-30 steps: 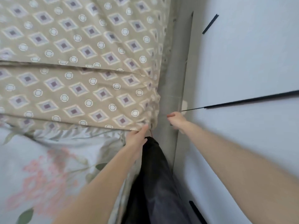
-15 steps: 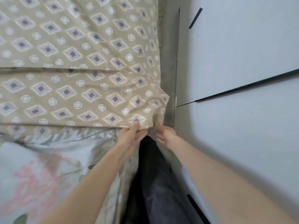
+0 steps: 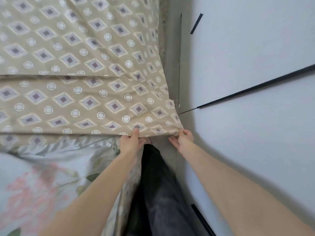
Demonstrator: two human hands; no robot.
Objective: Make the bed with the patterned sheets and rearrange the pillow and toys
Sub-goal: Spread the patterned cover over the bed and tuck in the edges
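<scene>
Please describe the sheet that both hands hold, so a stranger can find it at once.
Beside the white panels, find the beige sheet whose near edge the left hand and right hand pinch. Unlike the floral fabric below it, it bears diamonds and circles.

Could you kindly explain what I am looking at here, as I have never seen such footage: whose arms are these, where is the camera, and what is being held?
There is no machine here. A person wears a camera on the head that looks forward and down, so the two bare arms you see are their own. The left hand and right hand both grip the near edge of a beige patterned sheet spread over the bed. Nearer the person lies a floral cover. Their dark trouser leg stands between the bed and a pale panel.
</scene>
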